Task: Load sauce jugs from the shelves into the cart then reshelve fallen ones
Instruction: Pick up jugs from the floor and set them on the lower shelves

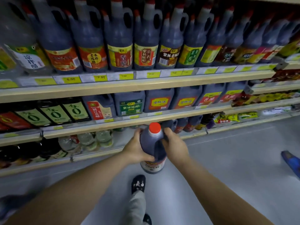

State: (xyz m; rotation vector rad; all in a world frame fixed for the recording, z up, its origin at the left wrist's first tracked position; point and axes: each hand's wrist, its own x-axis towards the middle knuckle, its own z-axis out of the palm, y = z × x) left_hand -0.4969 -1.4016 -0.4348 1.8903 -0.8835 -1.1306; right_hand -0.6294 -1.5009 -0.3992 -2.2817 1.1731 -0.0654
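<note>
A jug [150, 143] is being carried, either to the cart or back onto the shelves [129, 86]; I cannot tell which, and no cart clearly shows. It hangs upright over the floor, near the lower shelves. The left hand [135, 149] wraps its body and the right hand [175, 146] curls round its handle side. Next it needs a free spot.
</note>
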